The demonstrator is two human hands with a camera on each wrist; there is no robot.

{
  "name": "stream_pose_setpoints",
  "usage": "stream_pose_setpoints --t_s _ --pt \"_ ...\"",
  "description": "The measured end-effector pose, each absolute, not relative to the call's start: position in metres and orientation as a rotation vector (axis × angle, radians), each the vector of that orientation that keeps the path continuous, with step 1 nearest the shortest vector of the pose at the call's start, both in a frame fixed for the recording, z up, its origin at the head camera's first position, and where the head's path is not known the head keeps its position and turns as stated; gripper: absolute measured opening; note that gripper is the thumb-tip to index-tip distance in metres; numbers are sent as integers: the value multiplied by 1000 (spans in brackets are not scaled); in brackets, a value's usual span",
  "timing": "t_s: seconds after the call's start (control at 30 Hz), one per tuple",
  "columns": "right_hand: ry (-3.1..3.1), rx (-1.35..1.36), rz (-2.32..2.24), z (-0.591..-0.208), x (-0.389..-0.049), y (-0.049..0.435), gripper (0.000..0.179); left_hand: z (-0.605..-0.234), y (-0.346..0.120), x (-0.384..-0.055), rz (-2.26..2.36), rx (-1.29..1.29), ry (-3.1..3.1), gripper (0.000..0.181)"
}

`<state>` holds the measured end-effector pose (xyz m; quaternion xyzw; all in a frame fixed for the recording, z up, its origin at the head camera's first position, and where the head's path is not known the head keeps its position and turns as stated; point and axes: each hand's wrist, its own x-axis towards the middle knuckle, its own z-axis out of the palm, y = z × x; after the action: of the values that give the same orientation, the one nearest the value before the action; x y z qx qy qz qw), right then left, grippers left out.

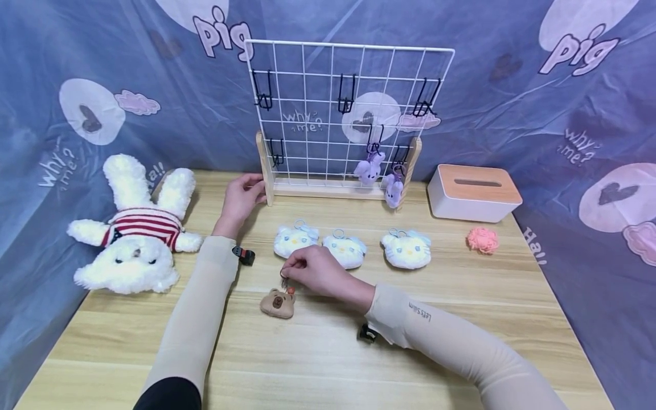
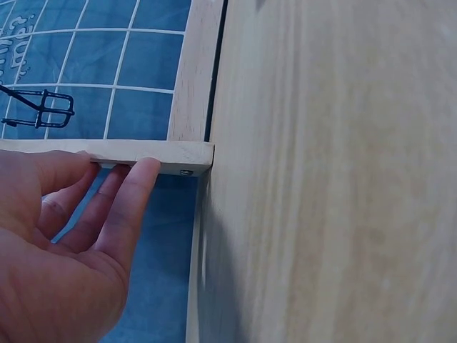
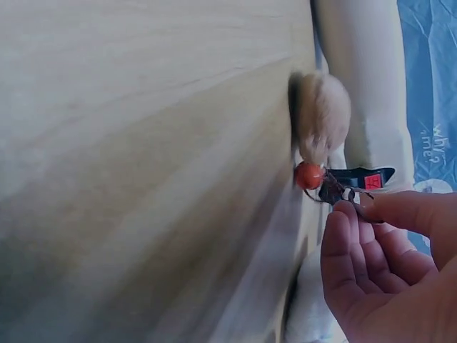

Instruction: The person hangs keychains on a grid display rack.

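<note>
With fingertips on its left wooden post (image 2: 153, 150), my left hand (image 1: 241, 199) grips the white wire grid rack (image 1: 333, 44). My right hand (image 1: 323, 270) pinches the dark ring of a brown bear plush keychain (image 1: 277, 304) between thumb and fingers. An orange bead (image 3: 309, 175) sits beside the ring. The bear is at the front middle of the table; whether it touches the wood I cannot tell. Behind the right hand lie white plush keychains with blue rings: one at left (image 1: 290, 240), one in the middle (image 1: 346, 252), one at right (image 1: 407, 250).
Two purple plush keychains, an upper one (image 1: 370, 169) and a lower one (image 1: 393, 189), hang from black hooks on the rack's right. Other black hooks (image 1: 345, 102) hold nothing. A white plush toy (image 1: 128, 273) lies left. A tissue box (image 1: 474, 199) and pink pouf (image 1: 482, 240) stand right.
</note>
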<state>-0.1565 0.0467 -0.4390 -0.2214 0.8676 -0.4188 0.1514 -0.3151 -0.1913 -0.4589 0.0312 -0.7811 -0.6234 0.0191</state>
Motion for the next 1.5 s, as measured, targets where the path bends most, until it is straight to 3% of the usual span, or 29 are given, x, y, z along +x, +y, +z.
stream_pose_setpoints --t_s 1.5 --pt "2485 -618 -1410 -396 -176 38 7 -457 -193 -314 -1956 61 -2399 35"
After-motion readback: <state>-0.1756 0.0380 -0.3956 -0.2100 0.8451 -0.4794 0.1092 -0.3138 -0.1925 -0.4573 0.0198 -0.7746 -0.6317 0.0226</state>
